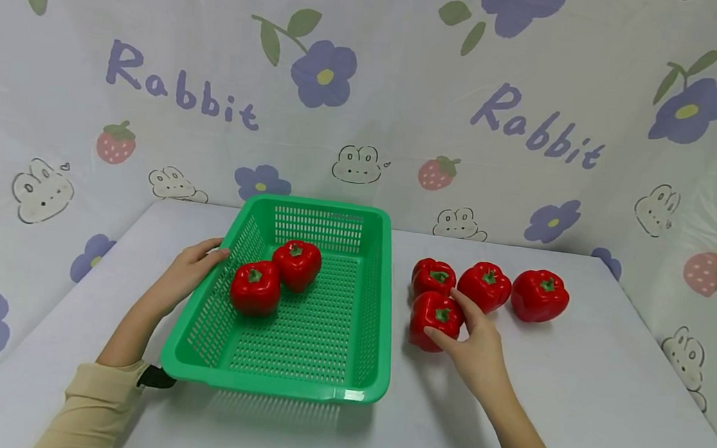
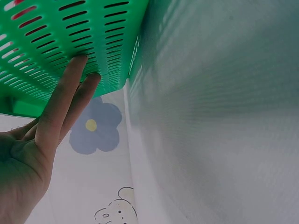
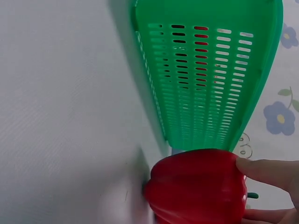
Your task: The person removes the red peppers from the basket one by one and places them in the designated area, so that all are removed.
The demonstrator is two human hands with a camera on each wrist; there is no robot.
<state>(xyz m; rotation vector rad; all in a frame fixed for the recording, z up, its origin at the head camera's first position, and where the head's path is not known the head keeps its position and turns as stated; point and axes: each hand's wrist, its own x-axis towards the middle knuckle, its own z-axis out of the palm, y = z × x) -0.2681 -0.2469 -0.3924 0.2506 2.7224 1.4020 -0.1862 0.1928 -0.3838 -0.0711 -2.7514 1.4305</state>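
Observation:
In the head view my left hand (image 1: 189, 268) holds the left rim of a green plastic basket (image 1: 364, 389). In the left wrist view its fingers (image 2: 65, 100) lie nearly straight against the slotted outer wall. My right hand (image 1: 477, 347) pinches a red bell pepper (image 1: 429, 319) by its stem end, thumb at the near side and fingers at the far side. Whether this pepper touches the table cannot be told. Just behind it is another red pepper (image 1: 433, 274). Two red peppers, one at the left (image 1: 255, 294) and one behind it (image 1: 298, 265), sit inside the basket.
Two more red peppers, a nearer one (image 1: 483, 290) and the rightmost (image 1: 539, 300), stand right of my right hand. All rest on a white table (image 1: 622, 381). A patterned cloth (image 1: 406, 81) with rabbits and flowers hangs behind and along the sides.

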